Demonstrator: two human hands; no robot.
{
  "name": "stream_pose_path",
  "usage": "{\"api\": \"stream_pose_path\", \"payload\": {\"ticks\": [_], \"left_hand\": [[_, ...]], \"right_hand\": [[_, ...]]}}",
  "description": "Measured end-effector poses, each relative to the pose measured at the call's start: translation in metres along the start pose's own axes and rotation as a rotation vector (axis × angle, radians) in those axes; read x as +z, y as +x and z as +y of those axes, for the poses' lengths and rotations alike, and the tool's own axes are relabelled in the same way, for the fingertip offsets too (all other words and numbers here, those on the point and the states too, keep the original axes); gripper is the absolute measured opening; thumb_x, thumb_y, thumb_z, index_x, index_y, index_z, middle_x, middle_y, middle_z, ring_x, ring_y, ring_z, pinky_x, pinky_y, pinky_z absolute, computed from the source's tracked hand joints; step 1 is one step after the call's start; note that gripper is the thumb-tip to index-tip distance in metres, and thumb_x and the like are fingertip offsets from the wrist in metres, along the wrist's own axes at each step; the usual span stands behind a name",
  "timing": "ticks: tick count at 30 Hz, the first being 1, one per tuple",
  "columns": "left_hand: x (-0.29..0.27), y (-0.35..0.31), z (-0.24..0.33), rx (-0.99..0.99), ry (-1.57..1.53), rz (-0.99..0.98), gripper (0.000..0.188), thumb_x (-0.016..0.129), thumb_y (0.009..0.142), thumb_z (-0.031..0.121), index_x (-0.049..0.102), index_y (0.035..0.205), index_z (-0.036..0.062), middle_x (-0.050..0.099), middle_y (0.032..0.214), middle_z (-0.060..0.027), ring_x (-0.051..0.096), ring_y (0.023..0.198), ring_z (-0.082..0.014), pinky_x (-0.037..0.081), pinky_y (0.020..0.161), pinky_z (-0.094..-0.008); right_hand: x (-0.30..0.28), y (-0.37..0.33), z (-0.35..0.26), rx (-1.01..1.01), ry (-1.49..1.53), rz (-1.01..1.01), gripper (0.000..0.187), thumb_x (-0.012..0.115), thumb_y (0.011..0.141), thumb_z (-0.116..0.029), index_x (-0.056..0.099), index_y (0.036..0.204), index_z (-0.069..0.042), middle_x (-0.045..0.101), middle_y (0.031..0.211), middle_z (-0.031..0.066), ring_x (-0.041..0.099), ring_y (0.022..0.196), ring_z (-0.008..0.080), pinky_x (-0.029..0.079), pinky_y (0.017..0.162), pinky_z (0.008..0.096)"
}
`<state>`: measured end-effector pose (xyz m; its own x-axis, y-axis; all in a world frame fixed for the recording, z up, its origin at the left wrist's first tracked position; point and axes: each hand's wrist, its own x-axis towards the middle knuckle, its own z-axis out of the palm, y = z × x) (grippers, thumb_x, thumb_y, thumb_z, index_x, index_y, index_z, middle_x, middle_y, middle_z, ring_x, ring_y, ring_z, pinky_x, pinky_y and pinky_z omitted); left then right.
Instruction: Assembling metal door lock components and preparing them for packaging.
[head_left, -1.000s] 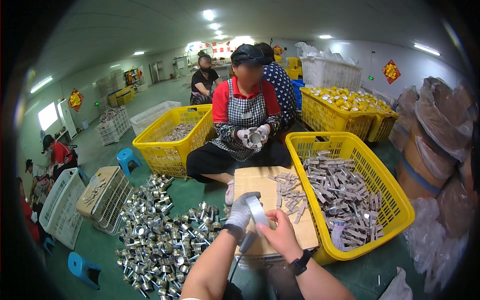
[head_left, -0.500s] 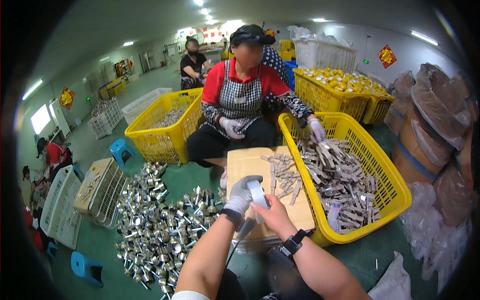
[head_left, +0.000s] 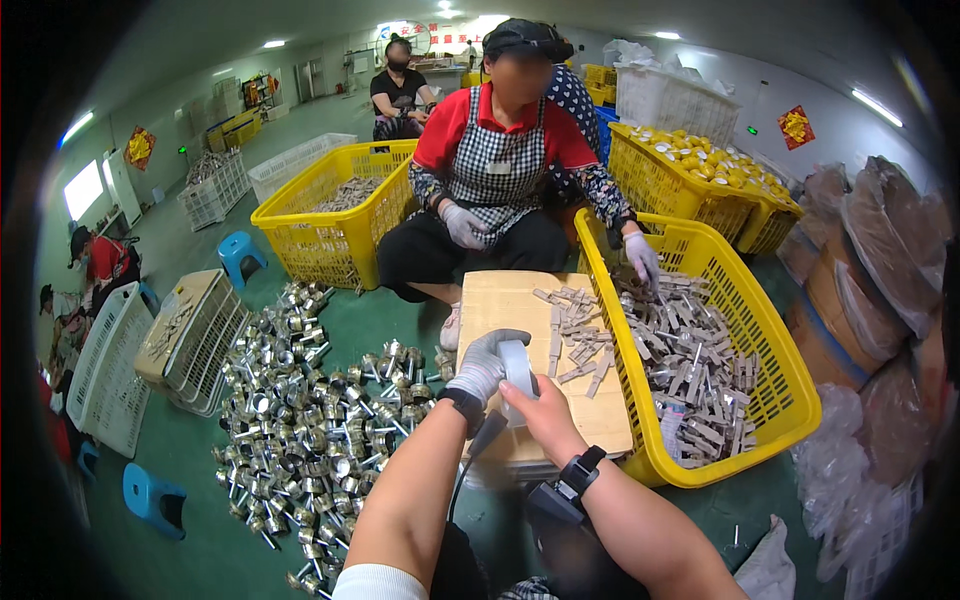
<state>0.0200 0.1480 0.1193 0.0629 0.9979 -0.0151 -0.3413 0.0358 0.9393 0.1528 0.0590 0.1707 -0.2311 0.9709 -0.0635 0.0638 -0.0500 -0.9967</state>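
My left hand, in a pale glove, is wrapped round a roll of whitish tape above a cardboard-topped work surface. The bare fingers and thumb of my right hand are closed on the roll's near right side. Several flat metal clip-like pieces lie on the right part of the cardboard. Right of it, a yellow basket holds a heap of similar pieces. A co-worker's gloved hand reaches into this basket; their other gloved hand rests near the lap.
Round metal parts with stems are heaped on the green floor at left. Another yellow basket stands beyond them, near blue stools and white crates. Plastic-wrapped drums line the right side.
The view has shifted slightly. Both my hands keep hold of the tape roll with little visible change. The co-worker's hand in the basket has changed its pose over the metal pieces.
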Motion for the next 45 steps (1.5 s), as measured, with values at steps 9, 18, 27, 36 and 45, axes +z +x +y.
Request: {"api": "stream_pose_path", "payload": {"ticks": [9, 18, 27, 36, 45], "left_hand": [[0.009, -0.009, 0.011, 0.049, 0.171, -0.006, 0.030, 0.059, 0.075, -0.005, 0.060, 0.105, 0.0009, 0.062, 0.094, -0.0075, 0.059, 0.078, -0.0138, 0.050, 0.071, -0.0253], [0.002, -0.011, 0.009, 0.045, 0.181, -0.032, 0.031, 0.062, 0.074, -0.003, 0.059, 0.104, 0.0023, 0.062, 0.092, -0.0062, 0.059, 0.076, -0.0138, 0.051, 0.068, -0.0261], [-0.010, 0.005, -0.006, -0.092, -0.197, -0.096, 0.018, 0.052, 0.085, 0.008, 0.054, 0.102, 0.0022, 0.059, 0.087, -0.0059, 0.057, 0.073, -0.0164, 0.049, 0.068, -0.0297], [-0.047, 0.025, -0.027, -0.408, -1.049, -0.465, 0.014, 0.051, 0.086, 0.006, 0.053, 0.100, 0.0054, 0.055, 0.076, -0.0029, 0.052, 0.064, -0.0125, 0.043, 0.056, -0.0225], [-0.047, -0.014, -0.004, -0.273, -0.318, -0.052, 0.027, 0.050, 0.086, 0.022, 0.057, 0.104, 0.0029, 0.059, 0.081, -0.0139, 0.057, 0.070, -0.0261, 0.049, 0.061, -0.0387]], "right_hand": [[-0.001, 0.011, 0.017, -0.100, 0.010, 0.039, 0.038, 0.067, 0.078, -0.034, 0.057, 0.090, 0.001, 0.059, 0.077, 0.0049, 0.052, 0.067, 0.0111, 0.043, 0.060, 0.0268], [0.002, 0.006, 0.012, -0.085, -0.014, 0.027, 0.038, 0.067, 0.079, -0.033, 0.057, 0.092, 0.001, 0.060, 0.080, 0.0054, 0.054, 0.071, 0.0115, 0.044, 0.063, 0.0263], [0.002, -0.003, -0.002, -0.055, -0.001, 0.011, 0.040, 0.067, 0.079, -0.033, 0.056, 0.093, 0.003, 0.061, 0.084, 0.0086, 0.056, 0.075, 0.0137, 0.045, 0.067, 0.0278], [0.009, -0.004, 0.002, 0.005, -0.027, -0.096, 0.034, 0.063, 0.083, -0.030, 0.055, 0.099, 0.000, 0.061, 0.086, 0.0056, 0.055, 0.078, 0.0108, 0.044, 0.070, 0.0257], [0.022, -0.017, 0.003, -0.028, 0.226, -0.281, 0.032, 0.061, 0.085, -0.030, 0.054, 0.104, -0.005, 0.061, 0.088, 0.0023, 0.054, 0.076, 0.0061, 0.043, 0.063, 0.0208]]}}
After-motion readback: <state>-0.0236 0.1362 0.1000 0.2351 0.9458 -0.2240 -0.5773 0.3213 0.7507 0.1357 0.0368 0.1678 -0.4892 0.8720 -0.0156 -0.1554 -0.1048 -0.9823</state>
